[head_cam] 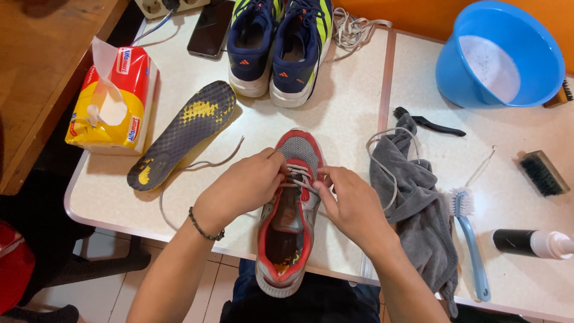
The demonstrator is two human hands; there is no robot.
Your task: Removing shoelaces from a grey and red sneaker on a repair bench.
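A red and grey sneaker [292, 239] lies on the white table [347, 113], toe pointing away from me, heel over the near edge. My left hand [242, 185] pinches its grey lace [206, 163] at the upper eyelets on the shoe's left side. My right hand [350, 200] grips the lace on the right side of the eyelets. The loose lace end trails left across the table toward a dark insole [182, 134] with yellow patches.
A pair of navy and green sneakers [281, 45] stands at the back, with a phone [209, 30] beside it. A tissue pack [113, 98] lies left. Right: grey cloth [418, 203], blue brush [469, 233], black brushes [543, 173], spray bottle [532, 243], blue basin [499, 54].
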